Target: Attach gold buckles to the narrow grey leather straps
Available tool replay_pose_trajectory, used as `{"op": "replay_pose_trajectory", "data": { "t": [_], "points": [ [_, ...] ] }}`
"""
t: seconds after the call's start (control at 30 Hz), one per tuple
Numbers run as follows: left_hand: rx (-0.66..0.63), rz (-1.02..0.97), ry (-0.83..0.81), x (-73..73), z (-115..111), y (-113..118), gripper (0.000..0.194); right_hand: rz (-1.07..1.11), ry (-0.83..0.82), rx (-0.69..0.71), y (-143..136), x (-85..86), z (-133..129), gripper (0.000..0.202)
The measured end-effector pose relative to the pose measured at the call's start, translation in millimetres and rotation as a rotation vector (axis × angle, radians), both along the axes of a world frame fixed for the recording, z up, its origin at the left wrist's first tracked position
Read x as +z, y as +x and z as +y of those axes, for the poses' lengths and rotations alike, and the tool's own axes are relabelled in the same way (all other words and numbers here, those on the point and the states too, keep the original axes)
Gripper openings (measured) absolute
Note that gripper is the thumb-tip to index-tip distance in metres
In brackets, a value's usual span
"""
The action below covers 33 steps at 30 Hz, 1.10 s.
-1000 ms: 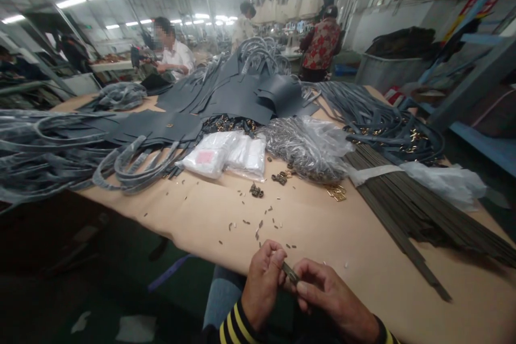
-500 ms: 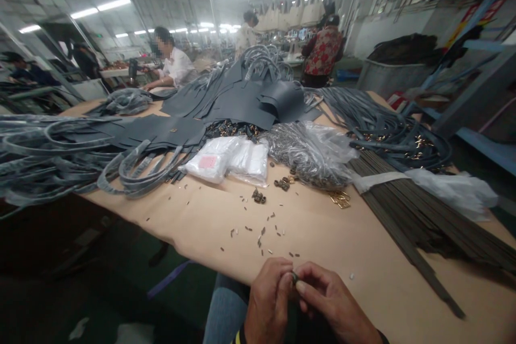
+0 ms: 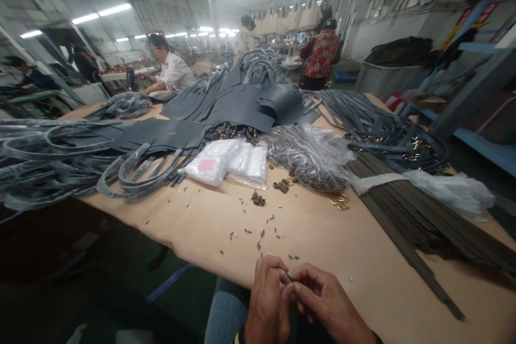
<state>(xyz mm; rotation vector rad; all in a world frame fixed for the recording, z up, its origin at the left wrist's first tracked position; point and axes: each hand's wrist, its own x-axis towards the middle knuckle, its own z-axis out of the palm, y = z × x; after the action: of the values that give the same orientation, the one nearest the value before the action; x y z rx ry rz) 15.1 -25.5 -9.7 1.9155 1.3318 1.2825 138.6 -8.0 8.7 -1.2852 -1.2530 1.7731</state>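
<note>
My left hand (image 3: 268,296) and my right hand (image 3: 322,296) meet at the front edge of the brown-covered table (image 3: 193,226). Between their pinched fingertips is a small dark piece (image 3: 289,278), mostly covered by the fingers. Both hands are closed on it. Beyond them, small dark and silvery bits (image 3: 262,234) lie scattered on the table. Farther back sit a little heap of dark metal fittings (image 3: 258,199) and a second one (image 3: 282,186) to its right.
White plastic packets (image 3: 213,161), a clear bag of fittings (image 3: 310,156) and gold rings (image 3: 339,201) lie midtable. Dark strips (image 3: 419,220) cover the right side, wrapped straps (image 3: 137,174) the left. Grey sheets (image 3: 242,105) are piled behind. Several people are in the background.
My fingers have shifted around the small piece, which now shows as a thin dark sliver instead of a rounder shape. A person in white at the back left has moved slightly.
</note>
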Motion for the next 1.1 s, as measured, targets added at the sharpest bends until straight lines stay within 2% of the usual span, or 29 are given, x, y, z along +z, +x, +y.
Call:
{"op": "replay_pose_trajectory", "data": {
  "t": [0.1,0.2,0.27,0.37,0.43,0.5,0.57,0.63,0.73,0.8,0.9,1.1],
  "points": [
    [-0.15,0.022,-0.099,8.2,0.4,-12.0,0.012,-0.028,0.023,0.013,-1.8,0.0,-3.5,0.034],
    [-0.189,-0.012,-0.246,13.3,-0.5,-21.2,0.011,-0.051,0.039,0.02,-5.6,-0.7,-6.6,0.027],
    [-0.217,-0.041,-0.291,10.4,-4.6,-22.2,0.013,-0.082,0.061,0.001,-5.5,-1.3,-5.5,0.022],
    [-0.275,-0.08,-0.234,-0.8,-17.0,-17.2,0.025,-0.188,0.115,-0.146,2.7,-1.5,2.2,0.017],
    [-0.247,-0.095,-0.192,-6.4,-24.6,-14.3,0.033,-0.237,0.098,-0.232,10.8,-0.6,8.3,0.016],
    [-0.125,-0.122,-0.241,-6.0,-26.3,-15.7,0.034,-0.232,0.052,-0.23,16.5,0.9,11.9,0.02],
    [0.004,-0.182,-0.378,-0.3,-20.6,-21.2,0.033,-0.191,-0.003,-0.161,17.4,2.0,12.0,0.025],
    [0.066,-0.276,-0.553,6.7,-10.0,-27.3,0.03,-0.136,-0.047,-0.079,14.4,1.9,9.8,0.03],
    [0.06,-0.494,-0.766,11.9,6.0,-30.3,0.035,-0.091,-0.059,-0.002,8.1,-0.3,6.7,0.035],
    [0.035,-0.629,-0.834,11.4,13.2,-27.5,0.038,-0.092,-0.045,0.028,5.2,-2.1,6.0,0.037],
    [0.02,-0.725,-0.867,8.7,18.8,-21.7,0.036,-0.106,-0.043,0.064,3.4,-4.2,6.2,0.04],
    [0.026,-0.793,-0.874,6.2,20.9,-20.2,0.032,-0.113,-0.039,0.111,2.4,-8.1,7.3,0.039]
  ]
}}
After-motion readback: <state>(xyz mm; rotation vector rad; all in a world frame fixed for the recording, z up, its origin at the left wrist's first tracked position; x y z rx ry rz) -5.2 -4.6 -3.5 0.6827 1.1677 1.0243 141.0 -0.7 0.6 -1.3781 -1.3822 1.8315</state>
